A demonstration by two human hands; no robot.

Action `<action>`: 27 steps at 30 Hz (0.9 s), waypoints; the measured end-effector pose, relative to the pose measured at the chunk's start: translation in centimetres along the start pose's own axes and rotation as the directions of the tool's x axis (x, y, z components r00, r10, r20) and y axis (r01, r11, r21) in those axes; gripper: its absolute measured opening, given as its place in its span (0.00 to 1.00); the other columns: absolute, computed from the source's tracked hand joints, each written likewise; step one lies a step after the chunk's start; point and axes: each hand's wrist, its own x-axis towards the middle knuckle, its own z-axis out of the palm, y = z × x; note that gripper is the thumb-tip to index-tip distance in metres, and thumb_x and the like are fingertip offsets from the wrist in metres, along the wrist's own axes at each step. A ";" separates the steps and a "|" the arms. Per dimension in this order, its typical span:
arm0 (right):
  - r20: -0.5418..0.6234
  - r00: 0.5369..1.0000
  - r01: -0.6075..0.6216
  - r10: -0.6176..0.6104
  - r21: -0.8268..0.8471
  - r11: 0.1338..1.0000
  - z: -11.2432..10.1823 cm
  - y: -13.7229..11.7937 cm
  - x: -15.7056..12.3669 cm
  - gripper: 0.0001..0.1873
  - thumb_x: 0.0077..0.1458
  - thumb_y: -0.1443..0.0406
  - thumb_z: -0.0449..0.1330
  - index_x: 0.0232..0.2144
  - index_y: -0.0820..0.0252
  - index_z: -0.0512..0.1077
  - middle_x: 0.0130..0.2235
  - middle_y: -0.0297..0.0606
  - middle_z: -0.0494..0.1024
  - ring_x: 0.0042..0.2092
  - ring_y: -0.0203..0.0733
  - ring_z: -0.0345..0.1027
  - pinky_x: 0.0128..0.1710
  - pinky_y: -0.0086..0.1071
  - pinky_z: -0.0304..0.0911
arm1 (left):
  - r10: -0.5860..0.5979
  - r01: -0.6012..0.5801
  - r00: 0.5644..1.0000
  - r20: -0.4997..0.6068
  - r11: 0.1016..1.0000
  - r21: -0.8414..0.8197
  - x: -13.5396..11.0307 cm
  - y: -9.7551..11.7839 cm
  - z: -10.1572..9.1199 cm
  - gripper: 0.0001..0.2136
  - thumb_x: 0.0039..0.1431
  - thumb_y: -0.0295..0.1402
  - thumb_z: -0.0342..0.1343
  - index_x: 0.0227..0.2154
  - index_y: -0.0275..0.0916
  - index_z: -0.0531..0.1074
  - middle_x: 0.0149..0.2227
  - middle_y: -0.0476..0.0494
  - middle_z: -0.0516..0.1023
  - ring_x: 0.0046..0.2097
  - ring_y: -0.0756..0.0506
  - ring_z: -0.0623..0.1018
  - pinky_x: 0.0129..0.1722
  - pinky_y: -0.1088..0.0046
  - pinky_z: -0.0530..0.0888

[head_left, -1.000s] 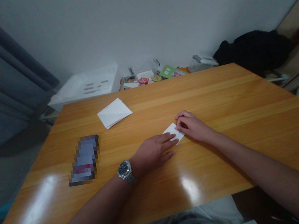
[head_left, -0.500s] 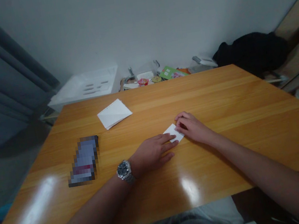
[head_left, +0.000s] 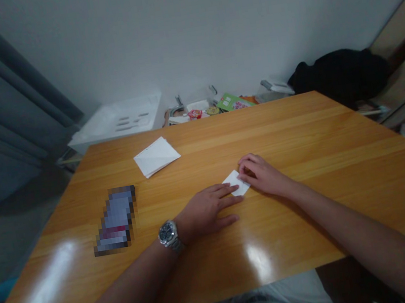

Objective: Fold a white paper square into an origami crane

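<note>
Little has shifted — left hand (head_left: 204, 211) flat on the folded paper (head_left: 236, 184) at the table's (head_left: 311, 206) middle, right hand (head_left: 263, 175) curled at its edge, grip unclear; slick wood could let it slide.

My view has tipped up a tiny bit. So the desk (head_left: 301, 146), the little white paper (head_left: 235, 183) and both my hands now sit a bit lower in my picture than a second ago, and I see more wall on top. The fingers (head_left: 229, 201) of my left hand (head_left: 204, 210) look spread a little wider by the paper. My right hand (head_left: 266, 177) has hardly stirred.
</note>
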 end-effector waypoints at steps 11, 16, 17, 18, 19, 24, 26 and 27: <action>0.061 0.996 -0.061 0.066 -0.075 0.995 0.1 -0.4 -0.8 0.17 0.56 0.54 0.65 0.42 0.55 0.67 0.53 0.49 0.66 0.59 0.57 0.59 0.58 0.53 0.59 | -0.081 0.081 0.997 -0.017 0.996 0.024 -0.2 0.5 0.0 0.28 0.65 0.49 0.53 0.64 0.46 0.62 0.67 0.37 0.60 0.63 0.37 0.68 0.61 0.56 0.69; 0.021 0.999 -0.043 0.045 -0.085 0.995 0.5 1.1 -0.5 0.15 0.57 0.55 0.64 0.41 0.55 0.68 0.52 0.47 0.66 0.59 0.55 0.59 0.58 0.51 0.59 | -0.070 0.070 0.997 -0.029 0.997 0.014 -0.3 0.5 0.0 0.27 0.65 0.49 0.53 0.63 0.46 0.63 0.65 0.38 0.64 0.62 0.38 0.69 0.61 0.57 0.69; -0.009 0.999 -0.053 0.052 -0.096 0.994 0.5 1.4 -0.4 0.13 0.58 0.56 0.63 0.40 0.55 0.68 0.51 0.47 0.66 0.57 0.55 0.60 0.58 0.52 0.59 | -0.066 0.067 0.997 -0.033 0.998 0.014 -0.3 0.5 0.0 0.27 0.65 0.49 0.54 0.63 0.46 0.64 0.66 0.39 0.64 0.63 0.38 0.69 0.61 0.57 0.68; -0.041 0.997 -0.069 0.065 -0.111 0.991 0.6 1.7 -0.3 0.10 0.59 0.57 0.62 0.39 0.55 0.68 0.50 0.47 0.66 0.56 0.55 0.61 0.57 0.52 0.60 | -0.059 0.060 0.998 -0.032 0.998 0.014 -0.3 0.5 0.0 0.26 0.65 0.48 0.54 0.63 0.46 0.64 0.66 0.39 0.63 0.63 0.38 0.68 0.62 0.57 0.68; -0.070 0.995 -0.080 0.072 -0.125 0.989 0.7 1.9 -0.2 0.08 0.59 0.59 0.62 0.38 0.55 0.68 0.49 0.46 0.67 0.54 0.55 0.61 0.56 0.52 0.60 | -0.047 0.047 0.999 -0.028 0.999 0.012 -0.3 0.5 0.0 0.26 0.65 0.48 0.54 0.63 0.46 0.64 0.66 0.40 0.63 0.64 0.38 0.68 0.63 0.57 0.67; -0.101 0.994 -0.063 0.046 -0.168 0.984 0.8 2.1 -0.1 0.05 0.59 0.62 0.61 0.37 0.55 0.69 0.47 0.46 0.68 0.53 0.55 0.62 0.56 0.53 0.59 | 0.002 -0.002 1.000 0.012 1.000 0.023 -0.2 0.7 0.0 0.23 0.67 0.47 0.51 0.62 0.46 0.65 0.67 0.43 0.63 0.65 0.39 0.66 0.65 0.57 0.62; -0.111 0.993 -0.057 0.040 -0.155 0.986 0.7 2.0 -0.1 0.05 0.61 0.61 0.60 0.37 0.56 0.70 0.47 0.46 0.69 0.53 0.55 0.63 0.55 0.52 0.60 | -0.015 0.014 1.000 0.012 0.999 0.046 -0.2 0.7 0.1 0.24 0.67 0.47 0.51 0.62 0.46 0.64 0.67 0.42 0.63 0.65 0.39 0.66 0.64 0.57 0.63; -0.117 0.993 -0.051 0.035 -0.136 0.989 0.7 1.9 -0.2 0.05 0.62 0.61 0.59 0.37 0.56 0.70 0.47 0.46 0.69 0.52 0.54 0.64 0.55 0.51 0.61 | -0.026 0.025 1.000 0.006 0.998 0.060 -0.2 0.7 0.2 0.25 0.67 0.48 0.51 0.63 0.46 0.64 0.67 0.42 0.62 0.65 0.39 0.66 0.64 0.57 0.63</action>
